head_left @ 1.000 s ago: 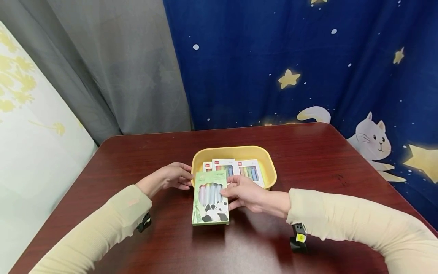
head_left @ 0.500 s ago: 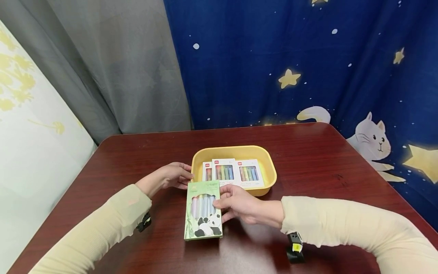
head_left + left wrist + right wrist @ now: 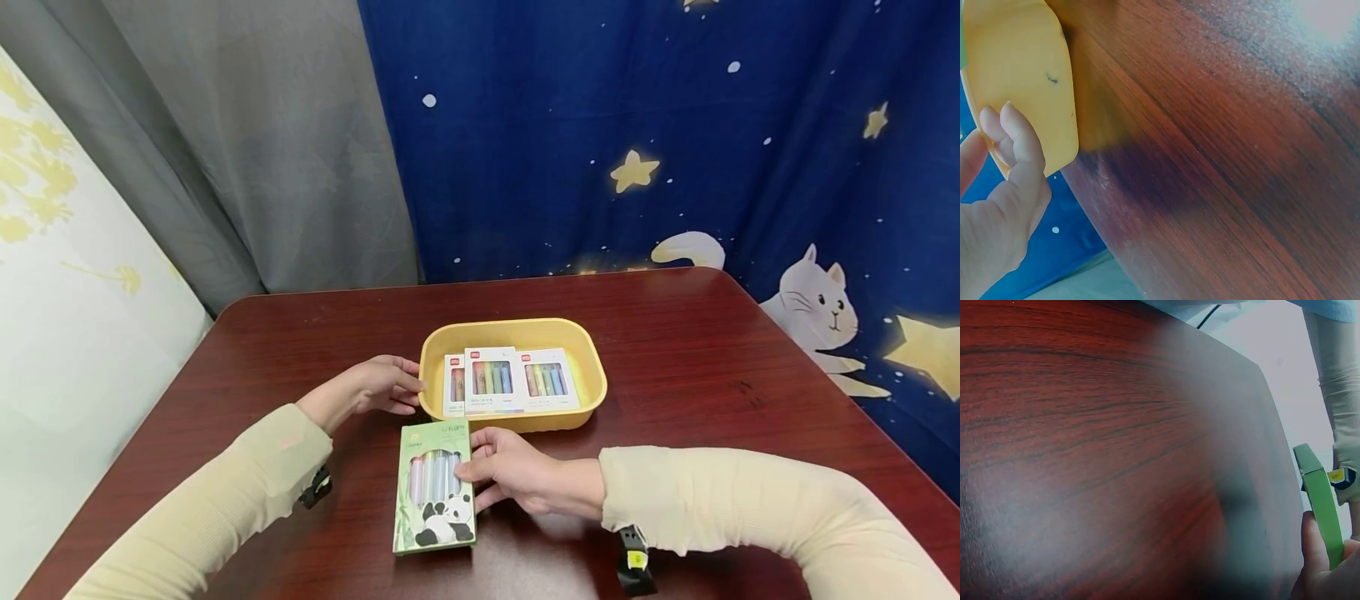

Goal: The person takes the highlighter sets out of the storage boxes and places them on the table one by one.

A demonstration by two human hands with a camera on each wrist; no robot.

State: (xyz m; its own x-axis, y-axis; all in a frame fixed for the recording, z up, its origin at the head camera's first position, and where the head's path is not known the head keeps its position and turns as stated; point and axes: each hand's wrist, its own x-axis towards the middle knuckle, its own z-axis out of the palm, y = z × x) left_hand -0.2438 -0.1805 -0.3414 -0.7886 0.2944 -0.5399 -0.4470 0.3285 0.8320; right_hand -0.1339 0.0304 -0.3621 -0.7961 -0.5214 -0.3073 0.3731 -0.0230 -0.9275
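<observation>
A green pen box (image 3: 433, 487) with a panda print and a window showing pale pens is held by its right side in my right hand (image 3: 517, 471). The thumb lies on its front, the other fingers behind. In the right wrist view the narrow green side of the box (image 3: 1322, 506) shows between thumb and fingers. My left hand (image 3: 375, 385) touches the left end of a yellow plastic basket (image 3: 517, 423), fingertips at its rim. In the left wrist view the fingers (image 3: 1022, 137) lie against the basket's outer wall (image 3: 1054, 81). The pen box is in front of the basket.
Several white boxes (image 3: 491, 404) with windows showing coloured sticks lie in the basket. The dark red table (image 3: 675, 350) stretches around it, with its far edge before a blue star-patterned curtain (image 3: 540, 125) and a grey curtain (image 3: 300, 150).
My right hand has drawn the green pen box from over the basket's front, toward me and a little left, uncovering the white boxes. The left hand has stayed at the basket.
</observation>
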